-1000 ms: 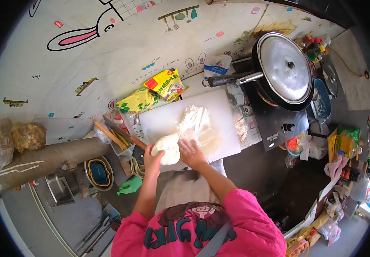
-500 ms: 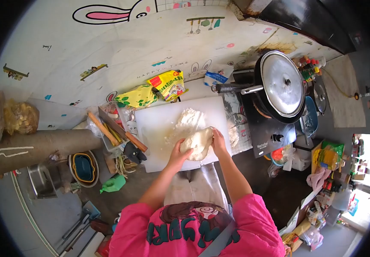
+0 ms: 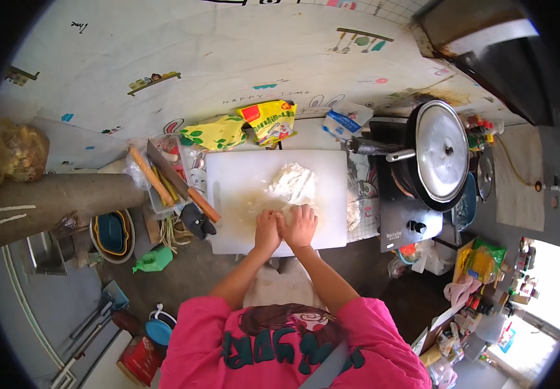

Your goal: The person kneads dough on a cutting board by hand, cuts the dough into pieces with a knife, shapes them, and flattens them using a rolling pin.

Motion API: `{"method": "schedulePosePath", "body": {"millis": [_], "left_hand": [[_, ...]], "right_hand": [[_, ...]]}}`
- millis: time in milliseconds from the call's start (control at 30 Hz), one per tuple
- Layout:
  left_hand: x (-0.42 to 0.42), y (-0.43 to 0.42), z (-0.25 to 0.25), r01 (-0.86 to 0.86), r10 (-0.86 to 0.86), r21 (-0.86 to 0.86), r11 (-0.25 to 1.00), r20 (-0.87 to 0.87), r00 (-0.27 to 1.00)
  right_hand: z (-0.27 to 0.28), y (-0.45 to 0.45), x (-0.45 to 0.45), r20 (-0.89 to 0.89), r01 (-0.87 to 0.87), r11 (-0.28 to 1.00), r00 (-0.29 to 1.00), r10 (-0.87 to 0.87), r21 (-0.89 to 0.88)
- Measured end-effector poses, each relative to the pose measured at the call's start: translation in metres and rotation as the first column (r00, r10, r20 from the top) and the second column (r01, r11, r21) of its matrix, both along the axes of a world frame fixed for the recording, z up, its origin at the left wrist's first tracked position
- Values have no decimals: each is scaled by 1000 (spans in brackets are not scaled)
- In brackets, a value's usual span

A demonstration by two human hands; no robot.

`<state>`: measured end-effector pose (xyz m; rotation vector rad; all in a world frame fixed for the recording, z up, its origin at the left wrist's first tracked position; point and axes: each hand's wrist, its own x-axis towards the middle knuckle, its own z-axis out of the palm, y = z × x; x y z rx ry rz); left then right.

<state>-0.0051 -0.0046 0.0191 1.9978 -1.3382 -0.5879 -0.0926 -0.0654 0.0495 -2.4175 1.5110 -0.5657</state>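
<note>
Side by side, my left hand (image 3: 268, 231) and my right hand (image 3: 300, 227) press down on a lump of dough (image 3: 288, 211) near the front of the white cutting board (image 3: 238, 175). The fingers of both hands are curled over the dough, and most of it is hidden beneath them. Just beyond the fingers lies a heap of white flour (image 3: 293, 183), with loose flour scattered around it.
Left of the board, a cleaver (image 3: 168, 165) and a rolling pin (image 3: 150, 175) rest on a plastic bin. Yellow packets (image 3: 270, 122) stand behind the board. To the right, a lidded pan (image 3: 439, 152) sits on a black cooktop (image 3: 396, 223).
The dough was held up between both hands; now it is down on the board under them. My hands have come closer together, and the view has shifted slightly.
</note>
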Motion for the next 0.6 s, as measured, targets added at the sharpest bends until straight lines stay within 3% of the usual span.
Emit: {"method": "schedulePosePath", "body": {"millis": [67,200,233,333,467,600], "left_hand": [[3,-3,-5,17,-18,21,1000,29,999],[3,-14,14,51,-51,90,995,2,999],[4,-15,15,61,-61,96,994,-6,998],[7,-18,16,95,-94,108,990,-18,995],[4,-15,17,116,-114,173,978,-22,993],[-2,-2,19,165,-185,159,973,119,976]], "right_hand": [[-21,-1,2,-140,44,993,988,-59,-109],[-23,-18,1,-121,120,990,984,-128,-75],[-5,-26,7,-127,153,985,982,-143,76],[-18,-41,8,38,223,972,973,-226,77],[-32,-60,7,-88,274,958,960,-267,83],[-40,-66,8,-95,343,937,937,-336,70]]}}
